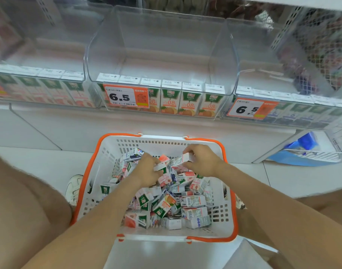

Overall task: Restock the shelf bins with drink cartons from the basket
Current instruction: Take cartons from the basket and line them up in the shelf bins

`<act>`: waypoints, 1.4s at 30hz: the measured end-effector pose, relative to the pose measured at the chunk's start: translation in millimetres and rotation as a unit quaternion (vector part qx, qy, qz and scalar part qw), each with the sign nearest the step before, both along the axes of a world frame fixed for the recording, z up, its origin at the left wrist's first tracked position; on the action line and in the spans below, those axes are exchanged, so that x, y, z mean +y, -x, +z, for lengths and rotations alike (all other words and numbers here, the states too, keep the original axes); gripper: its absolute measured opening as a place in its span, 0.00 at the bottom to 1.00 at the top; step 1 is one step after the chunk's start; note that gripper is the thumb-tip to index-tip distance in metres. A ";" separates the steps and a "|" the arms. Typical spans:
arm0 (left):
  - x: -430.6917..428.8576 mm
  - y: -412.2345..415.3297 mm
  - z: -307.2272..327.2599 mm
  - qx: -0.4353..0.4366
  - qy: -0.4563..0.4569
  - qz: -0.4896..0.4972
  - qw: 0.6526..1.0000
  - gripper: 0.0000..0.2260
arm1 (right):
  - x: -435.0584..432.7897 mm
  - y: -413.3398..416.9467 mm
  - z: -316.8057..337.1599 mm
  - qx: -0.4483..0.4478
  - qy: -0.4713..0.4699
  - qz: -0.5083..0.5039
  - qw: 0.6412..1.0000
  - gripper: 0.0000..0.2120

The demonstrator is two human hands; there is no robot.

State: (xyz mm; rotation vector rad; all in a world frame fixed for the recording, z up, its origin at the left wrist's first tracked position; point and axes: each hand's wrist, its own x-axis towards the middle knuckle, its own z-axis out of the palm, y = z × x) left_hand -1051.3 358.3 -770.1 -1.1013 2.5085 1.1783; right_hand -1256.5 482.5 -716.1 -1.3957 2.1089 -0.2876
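A white basket [106, 164] with orange handles sits on the floor between my knees, filled with several small drink cartons [164, 205] lying in a jumble. My left hand [148, 171] is down in the pile, fingers closed around a small carton [158, 167]. My right hand [202, 162] is at the far side of the basket, gripping a pink-and-white carton [187, 157] by its end. Above, three clear shelf bins hold upright cartons: a middle bin [162, 55] with orange-juice cartons [189, 102], a left bin [40, 55] with pink cartons, a right bin [282, 90] with blue ones.
Orange price tags reading 6.5 hang on the middle bin [125, 97] and right bin [249, 108]. A blue bag in a wire rack [306, 150] lies low at the right. A white shoe [75, 188] rests left of the basket. My bare knees flank the basket.
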 end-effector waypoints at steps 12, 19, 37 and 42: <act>-34.3 -57.9 138.0 0.172 -0.138 0.071 0.973 0.06 | -15.8 -55.1 123.8 -0.017 0.180 -0.019 0.983 0.26; -62.8 -103.1 213.0 0.210 -0.048 0.103 0.971 0.12 | -40.1 -101.5 181.3 -0.039 0.277 -0.045 0.959 0.15; -204.0 -217.4 280.9 0.119 0.366 0.324 0.864 0.14 | -279.3 -244.8 263.9 0.072 0.450 0.095 0.885 0.14; -227.7 -234.5 267.6 0.059 0.313 0.294 0.901 0.12 | -361.2 -271.1 238.9 0.101 0.414 0.089 0.900 0.14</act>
